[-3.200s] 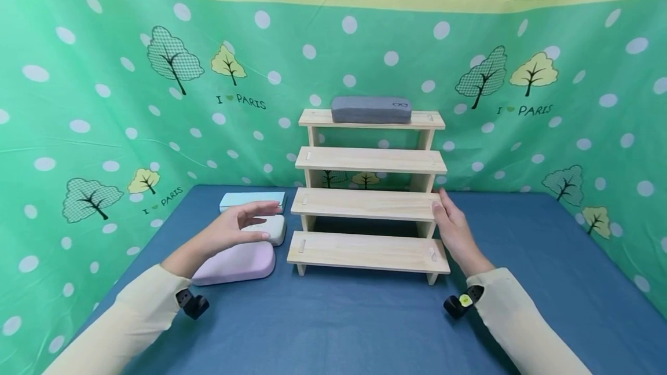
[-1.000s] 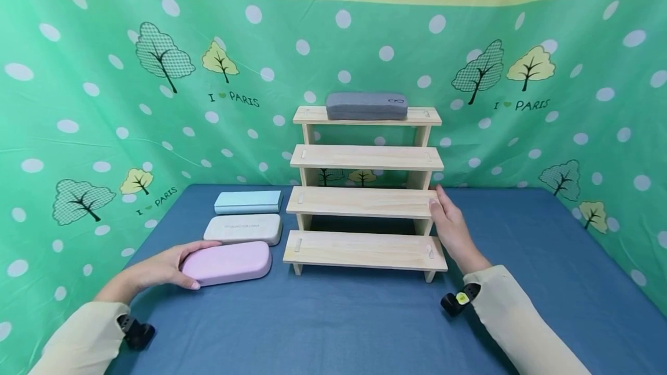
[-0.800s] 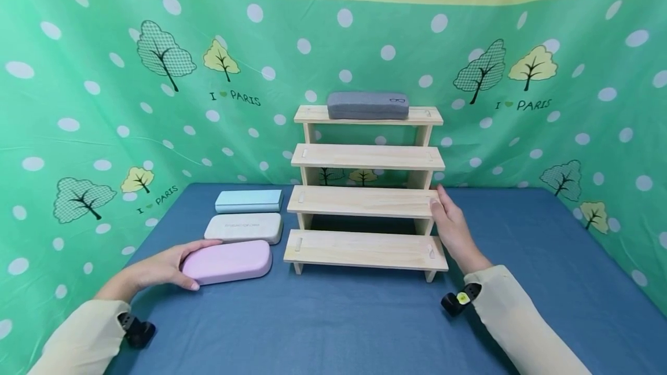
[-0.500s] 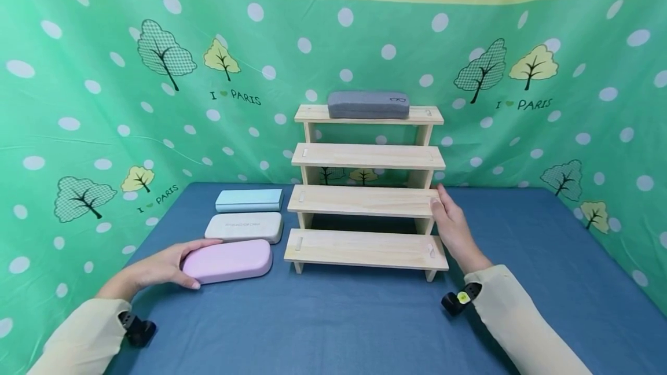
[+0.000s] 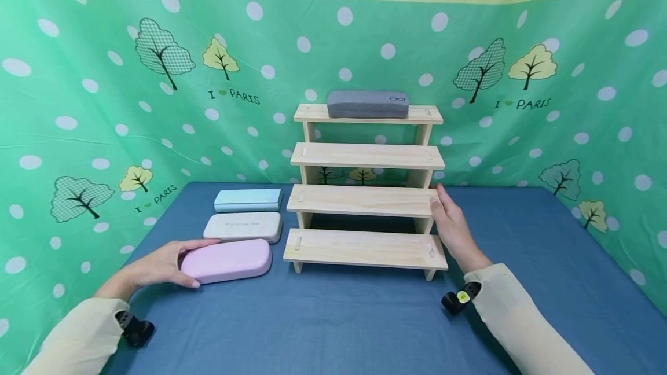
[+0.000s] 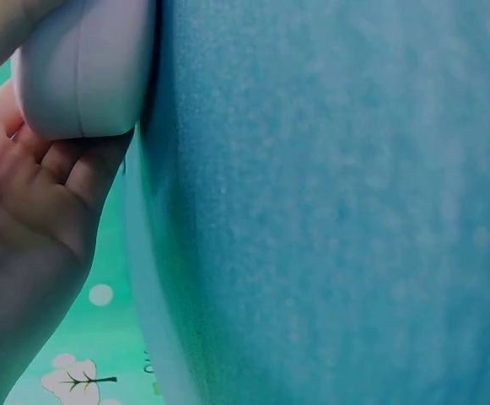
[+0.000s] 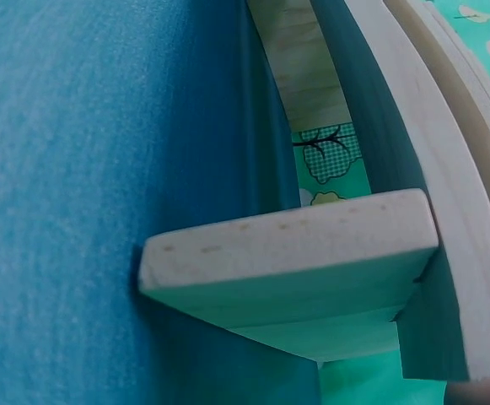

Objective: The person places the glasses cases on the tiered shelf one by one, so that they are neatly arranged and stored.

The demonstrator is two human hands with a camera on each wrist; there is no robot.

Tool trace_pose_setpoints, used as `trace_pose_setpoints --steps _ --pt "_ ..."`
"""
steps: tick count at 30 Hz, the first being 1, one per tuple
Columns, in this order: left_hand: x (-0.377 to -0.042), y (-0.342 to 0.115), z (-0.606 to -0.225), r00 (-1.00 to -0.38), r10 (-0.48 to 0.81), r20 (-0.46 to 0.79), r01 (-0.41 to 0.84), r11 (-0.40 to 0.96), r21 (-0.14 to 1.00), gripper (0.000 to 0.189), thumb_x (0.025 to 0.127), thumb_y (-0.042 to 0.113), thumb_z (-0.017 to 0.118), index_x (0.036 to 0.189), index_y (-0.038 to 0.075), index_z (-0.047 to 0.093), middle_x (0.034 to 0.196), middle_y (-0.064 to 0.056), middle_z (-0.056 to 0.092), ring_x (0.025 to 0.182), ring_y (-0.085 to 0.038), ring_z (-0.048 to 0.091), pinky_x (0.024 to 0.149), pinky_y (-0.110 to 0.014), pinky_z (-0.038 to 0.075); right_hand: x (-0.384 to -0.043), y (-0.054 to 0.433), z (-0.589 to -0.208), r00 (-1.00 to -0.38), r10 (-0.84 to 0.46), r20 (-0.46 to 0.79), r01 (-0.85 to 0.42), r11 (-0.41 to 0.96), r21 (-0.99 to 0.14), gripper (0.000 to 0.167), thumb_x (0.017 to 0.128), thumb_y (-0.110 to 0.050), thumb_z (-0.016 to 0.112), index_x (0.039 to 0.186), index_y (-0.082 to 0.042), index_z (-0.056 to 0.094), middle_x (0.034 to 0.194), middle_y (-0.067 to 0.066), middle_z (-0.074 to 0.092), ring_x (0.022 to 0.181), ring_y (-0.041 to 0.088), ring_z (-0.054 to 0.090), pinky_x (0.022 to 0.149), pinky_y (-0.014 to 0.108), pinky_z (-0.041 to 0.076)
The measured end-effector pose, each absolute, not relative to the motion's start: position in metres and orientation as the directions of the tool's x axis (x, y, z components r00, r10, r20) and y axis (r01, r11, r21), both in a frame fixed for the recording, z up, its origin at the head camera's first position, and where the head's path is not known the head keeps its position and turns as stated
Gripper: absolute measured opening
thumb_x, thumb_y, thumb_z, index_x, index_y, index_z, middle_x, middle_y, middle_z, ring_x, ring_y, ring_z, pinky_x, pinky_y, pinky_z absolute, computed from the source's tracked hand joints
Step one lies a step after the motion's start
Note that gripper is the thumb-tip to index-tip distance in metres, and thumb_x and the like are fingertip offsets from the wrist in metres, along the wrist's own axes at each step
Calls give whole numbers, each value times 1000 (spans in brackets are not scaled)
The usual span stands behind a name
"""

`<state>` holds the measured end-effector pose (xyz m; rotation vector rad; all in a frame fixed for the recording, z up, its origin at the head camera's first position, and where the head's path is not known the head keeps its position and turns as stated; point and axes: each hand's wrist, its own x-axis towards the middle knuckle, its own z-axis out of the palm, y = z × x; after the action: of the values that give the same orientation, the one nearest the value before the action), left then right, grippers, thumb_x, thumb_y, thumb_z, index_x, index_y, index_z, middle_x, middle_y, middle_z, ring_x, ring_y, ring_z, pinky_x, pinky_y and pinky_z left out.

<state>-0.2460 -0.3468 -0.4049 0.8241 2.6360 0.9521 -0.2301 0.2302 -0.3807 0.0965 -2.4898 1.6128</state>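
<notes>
My left hand holds the left end of a lilac glasses case, thumb on the near side and fingers on the far side. The left wrist view shows the end of the case between thumb and fingers, beside the blue cloth. At the right side of a four-tier wooden step shelf, my right hand grips the end of the second board from the bottom, thumb on the board's edge. A sliver of that hand shows low in the right wrist view. On the top tier lies a grey glasses case.
Behind the lilac case lie a white case and, farther back, a light blue case, all left of the shelf. A blue cloth covers the table. A green printed curtain hangs behind.
From over the white case, my left hand has moved left and nearer, taking hold of the lilac case's end. For the last second both hands have stayed still.
</notes>
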Motion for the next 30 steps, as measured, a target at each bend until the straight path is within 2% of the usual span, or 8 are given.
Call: trace_pose_setpoints --steps 18,24,30 --pt "-249 -335 -399 -822 559 108 508 634 583 73 64 25 85 131 15 57 112 -4 64 86 -6 53 70 -24 41 -231 230 -382 -985 48 165 -131 409 -903 63 102 -40 30 151 -15 0 158 8 2 143 26 1 112 51 12" --pt "-249 -335 -395 -818 562 121 515 622 590 70 66 23 83 130 12 57 114 -9 64 88 -6 54 71 -23 42 -231 229 -382 -984 42 172 -140 406 -903 63 102 -40 30 151 -14 0 158 8 2 143 25 2 112 50 12" --pt "-248 -336 -383 -825 540 168 531 639 556 70 64 20 84 128 10 58 115 -14 63 90 -3 54 72 -23 43 -231 230 -382 -984 52 170 -134 414 -900 63 102 -41 30 151 -13 1 157 9 4 143 26 3 112 50 13"
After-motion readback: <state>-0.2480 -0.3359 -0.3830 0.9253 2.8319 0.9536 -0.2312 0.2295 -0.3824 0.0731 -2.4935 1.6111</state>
